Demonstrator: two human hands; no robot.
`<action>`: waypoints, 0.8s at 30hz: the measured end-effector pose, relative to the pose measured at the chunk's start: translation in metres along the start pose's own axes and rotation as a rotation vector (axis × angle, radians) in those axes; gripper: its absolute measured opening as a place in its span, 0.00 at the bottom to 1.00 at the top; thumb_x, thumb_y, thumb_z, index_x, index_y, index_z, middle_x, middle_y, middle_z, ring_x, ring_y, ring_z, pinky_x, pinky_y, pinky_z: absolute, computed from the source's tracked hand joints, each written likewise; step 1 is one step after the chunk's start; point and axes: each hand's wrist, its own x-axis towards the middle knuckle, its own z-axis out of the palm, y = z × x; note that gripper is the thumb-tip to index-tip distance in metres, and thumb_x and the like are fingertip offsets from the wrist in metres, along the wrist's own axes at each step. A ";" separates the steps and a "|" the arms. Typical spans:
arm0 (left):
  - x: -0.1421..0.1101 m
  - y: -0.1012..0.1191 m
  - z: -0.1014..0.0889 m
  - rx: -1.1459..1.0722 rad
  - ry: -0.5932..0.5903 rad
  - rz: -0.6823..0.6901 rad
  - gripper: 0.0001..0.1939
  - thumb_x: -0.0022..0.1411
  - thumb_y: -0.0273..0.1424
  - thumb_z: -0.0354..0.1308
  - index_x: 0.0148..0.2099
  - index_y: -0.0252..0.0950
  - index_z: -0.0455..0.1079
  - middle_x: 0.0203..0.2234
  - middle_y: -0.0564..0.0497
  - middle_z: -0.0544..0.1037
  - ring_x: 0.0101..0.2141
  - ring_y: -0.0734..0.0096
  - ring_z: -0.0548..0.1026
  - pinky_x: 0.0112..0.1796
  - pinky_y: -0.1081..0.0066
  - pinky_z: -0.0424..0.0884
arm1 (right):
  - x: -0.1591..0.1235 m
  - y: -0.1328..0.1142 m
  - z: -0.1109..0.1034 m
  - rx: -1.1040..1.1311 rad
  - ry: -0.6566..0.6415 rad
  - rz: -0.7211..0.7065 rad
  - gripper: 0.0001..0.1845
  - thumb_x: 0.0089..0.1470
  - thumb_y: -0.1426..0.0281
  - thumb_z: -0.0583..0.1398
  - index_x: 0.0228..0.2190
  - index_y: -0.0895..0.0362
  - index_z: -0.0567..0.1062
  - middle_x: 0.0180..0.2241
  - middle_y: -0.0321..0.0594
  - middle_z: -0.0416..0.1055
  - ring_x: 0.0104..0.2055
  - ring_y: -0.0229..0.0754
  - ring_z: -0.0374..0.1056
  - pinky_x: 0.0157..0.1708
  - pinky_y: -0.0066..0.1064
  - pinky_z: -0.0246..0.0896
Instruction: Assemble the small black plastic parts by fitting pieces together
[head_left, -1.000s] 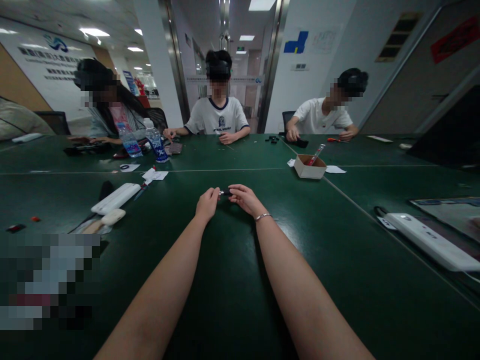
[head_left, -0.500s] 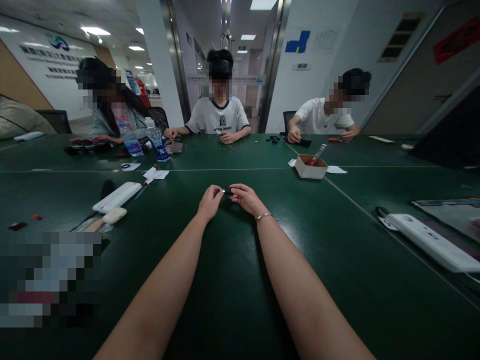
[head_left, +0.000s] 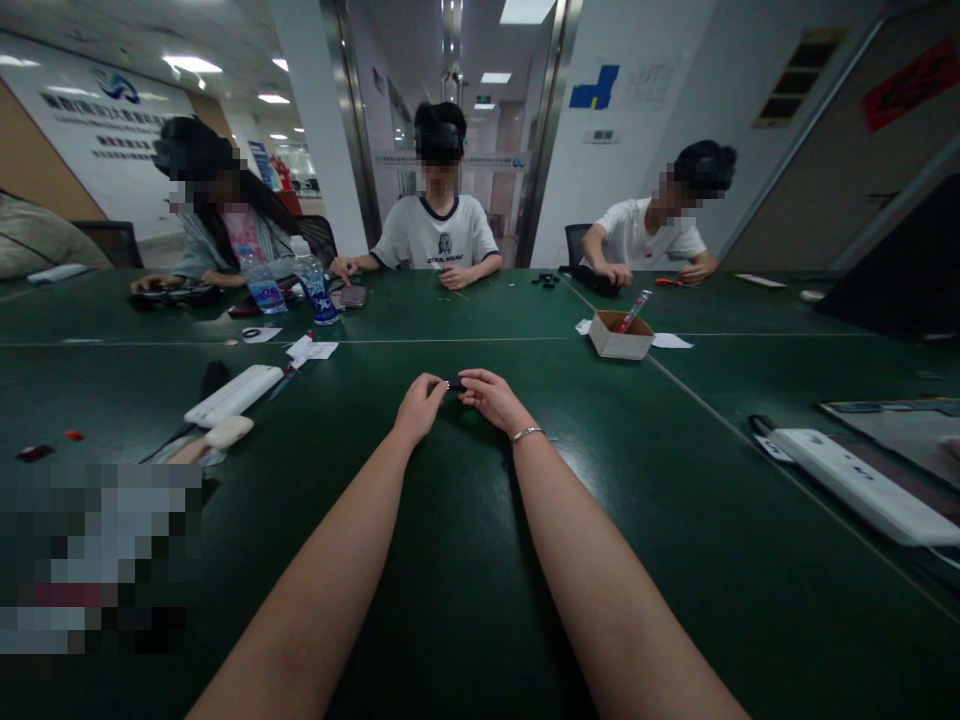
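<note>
- Left hand (head_left: pixel 421 408): being brought slightly closer to the right hand over the last second; thumb and fingertips being pinched nearly together on the left end of the black piece (head_left: pixel 456 384).
- Metal end (head_left: pixel 448 384): less being shown now than a second ago, more being covered by the left fingertips; being judged as a regrip or a push inward, which of these not being tellable.
- Right hand (head_left: pixel 491 398): being held almost unmoved; thumb and fingers being closed narrowly on the piece's right part; bracelet (head_left: pixel 526 433) being worn at the wrist.
- Co-worker's hand (head_left: pixel 619 275): being moved further over a dark pouch (head_left: pixel 596 281); no bearing on the piece being judged.
- Place: piece being held between both hands, over the green table (head_left: pixel 450 520); table contact not being shown.
- Look: a sliver of bright metal being seen at left, then a dark body being partly hidden by right fingers; piece being small, markings being unreadable.
</note>
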 end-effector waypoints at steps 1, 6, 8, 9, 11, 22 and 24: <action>0.000 0.000 0.000 -0.007 -0.008 -0.012 0.15 0.65 0.43 0.48 0.37 0.38 0.68 0.32 0.51 0.74 0.32 0.69 0.72 0.38 0.68 0.67 | 0.000 0.000 0.000 -0.002 -0.003 0.002 0.13 0.43 0.72 0.71 0.34 0.58 0.77 0.24 0.35 0.74 0.25 0.33 0.72 0.27 0.23 0.68; -0.001 0.001 -0.001 -0.008 -0.018 -0.017 0.13 0.64 0.42 0.50 0.38 0.39 0.67 0.35 0.52 0.74 0.33 0.70 0.73 0.37 0.69 0.67 | -0.001 -0.001 0.001 0.000 -0.002 0.000 0.13 0.43 0.73 0.71 0.34 0.59 0.77 0.23 0.35 0.74 0.25 0.33 0.71 0.27 0.22 0.67; -0.001 0.002 -0.001 -0.027 -0.011 -0.027 0.12 0.63 0.42 0.51 0.39 0.39 0.67 0.36 0.52 0.75 0.33 0.71 0.73 0.37 0.69 0.67 | -0.001 -0.001 0.001 0.008 0.004 0.004 0.13 0.43 0.73 0.71 0.34 0.59 0.77 0.23 0.35 0.74 0.24 0.33 0.71 0.27 0.23 0.67; -0.001 0.003 -0.001 -0.028 -0.014 -0.039 0.13 0.63 0.42 0.50 0.38 0.39 0.67 0.35 0.52 0.75 0.32 0.71 0.73 0.37 0.69 0.67 | -0.001 -0.001 0.001 0.011 0.005 0.006 0.13 0.43 0.73 0.71 0.33 0.59 0.77 0.24 0.36 0.74 0.24 0.33 0.71 0.27 0.23 0.67; -0.002 0.004 -0.001 -0.013 -0.039 -0.058 0.15 0.65 0.44 0.47 0.35 0.39 0.67 0.33 0.52 0.76 0.31 0.70 0.73 0.37 0.68 0.67 | 0.000 -0.001 0.001 0.014 0.003 0.004 0.12 0.43 0.74 0.71 0.33 0.59 0.78 0.24 0.36 0.74 0.24 0.32 0.71 0.27 0.23 0.67; 0.003 -0.004 0.002 -0.014 -0.068 -0.059 0.22 0.65 0.47 0.43 0.29 0.38 0.68 0.26 0.51 0.74 0.30 0.68 0.72 0.36 0.67 0.66 | 0.000 0.000 -0.001 0.026 -0.003 -0.004 0.17 0.39 0.70 0.73 0.33 0.59 0.78 0.23 0.35 0.75 0.25 0.33 0.71 0.27 0.23 0.68; 0.004 -0.006 0.002 -0.019 -0.069 -0.036 0.17 0.63 0.45 0.48 0.32 0.39 0.68 0.28 0.52 0.74 0.30 0.68 0.72 0.37 0.67 0.66 | 0.000 0.000 -0.001 0.025 -0.002 -0.005 0.16 0.39 0.70 0.73 0.33 0.59 0.77 0.23 0.34 0.74 0.25 0.33 0.71 0.27 0.23 0.67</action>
